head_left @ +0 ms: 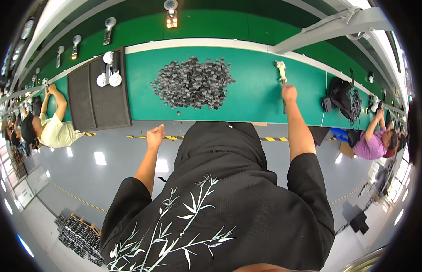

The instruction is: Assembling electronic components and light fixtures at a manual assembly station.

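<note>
My right hand [289, 93] is closed around the dark, slim handle [284, 107] of a tool over the right part of the green work surface [254, 97]. Just beyond my fingers is a pale yellow, pistol-shaped piece [280, 69]; whether it joins the handle I cannot tell. My left hand [155, 136] hovers off the near edge of the surface, fingers curled in. Anything inside it is too small or hidden to make out. In front of me, between both hands, lies a wide heap of small black disc-like pieces [193, 84].
A black tray [95, 99] at left bears several white round-headed devices [114, 79]. More such devices [110, 27] stand along the far green strip. A slanted white beam [329, 31] crosses at upper right. A black bag [340, 97] lies right. Co-workers [54, 129] [374, 143] sit at both sides.
</note>
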A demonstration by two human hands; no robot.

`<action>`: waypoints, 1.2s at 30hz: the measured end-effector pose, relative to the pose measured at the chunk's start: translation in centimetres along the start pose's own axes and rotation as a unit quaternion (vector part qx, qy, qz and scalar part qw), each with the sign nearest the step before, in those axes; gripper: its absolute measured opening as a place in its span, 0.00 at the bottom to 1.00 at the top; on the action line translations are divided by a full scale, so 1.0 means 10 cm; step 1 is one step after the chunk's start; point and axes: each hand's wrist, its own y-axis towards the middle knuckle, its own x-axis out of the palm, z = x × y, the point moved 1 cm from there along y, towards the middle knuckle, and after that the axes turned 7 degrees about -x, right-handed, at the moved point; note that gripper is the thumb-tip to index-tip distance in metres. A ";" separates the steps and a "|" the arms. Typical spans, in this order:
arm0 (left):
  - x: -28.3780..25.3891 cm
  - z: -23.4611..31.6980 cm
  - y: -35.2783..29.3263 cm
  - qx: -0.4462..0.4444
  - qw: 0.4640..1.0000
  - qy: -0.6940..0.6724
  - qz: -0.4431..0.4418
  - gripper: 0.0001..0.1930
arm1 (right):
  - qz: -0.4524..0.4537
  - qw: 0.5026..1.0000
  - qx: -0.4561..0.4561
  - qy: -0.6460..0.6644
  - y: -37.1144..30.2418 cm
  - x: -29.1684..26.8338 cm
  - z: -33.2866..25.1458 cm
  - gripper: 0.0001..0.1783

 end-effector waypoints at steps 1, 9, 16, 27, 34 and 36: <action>0.01 0.10 -0.02 0.000 1.000 -0.007 -0.001 0.19 | -0.022 1.000 -0.015 -0.002 0.03 0.08 0.15 0.20; -0.11 0.40 -0.41 0.030 0.997 0.031 0.069 0.23 | 0.022 0.938 -0.317 0.138 -0.41 0.59 -0.81 0.12; -0.40 0.87 -0.49 0.069 0.990 0.026 0.122 0.23 | 0.002 0.889 -0.440 0.124 -0.65 1.04 -1.52 0.11; -0.52 0.56 0.37 0.084 0.996 0.024 0.031 0.24 | -0.107 0.899 -0.419 0.071 -0.34 0.95 -2.25 0.10; -1.14 0.83 0.98 0.097 0.991 -0.092 -0.017 0.20 | -0.040 0.931 -0.313 0.186 0.32 1.18 -3.89 0.12; -1.25 0.90 0.91 0.038 0.981 -0.187 0.031 0.20 | -0.017 0.949 -0.255 0.186 0.44 1.29 -4.31 0.10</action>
